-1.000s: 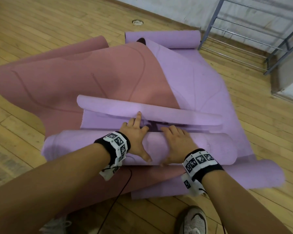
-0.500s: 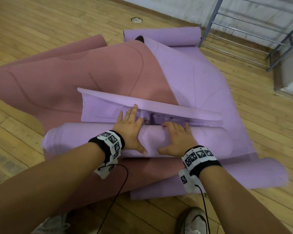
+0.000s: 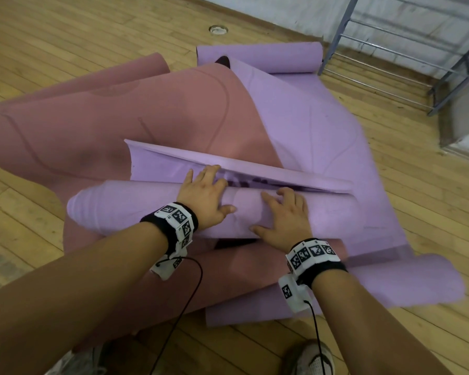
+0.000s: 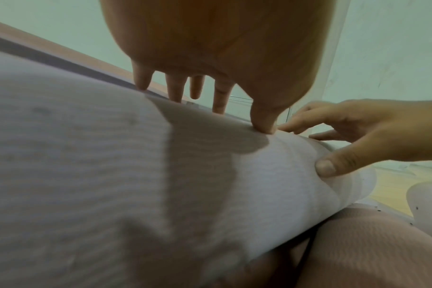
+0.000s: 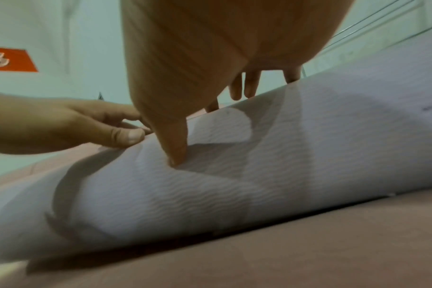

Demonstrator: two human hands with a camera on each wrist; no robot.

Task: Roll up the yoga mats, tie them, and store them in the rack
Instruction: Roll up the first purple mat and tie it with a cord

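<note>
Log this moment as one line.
step: rolling | purple roll | left hand pressing | right hand pressing | untied | rack empty

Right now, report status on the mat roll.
Left hand and right hand flat on purple roll. Roll partly wound. Curled flap ahead; pink mat underneath.

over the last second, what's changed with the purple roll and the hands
Both hands, the left hand and the right hand, have pushed the purple roll forward, away from the person, so it sits closer to the lifted purple flap and less flat mat shows between them. The hands stayed flat on the roll, gripping nothing. The pink mat and the metal rack are unchanged.
</note>
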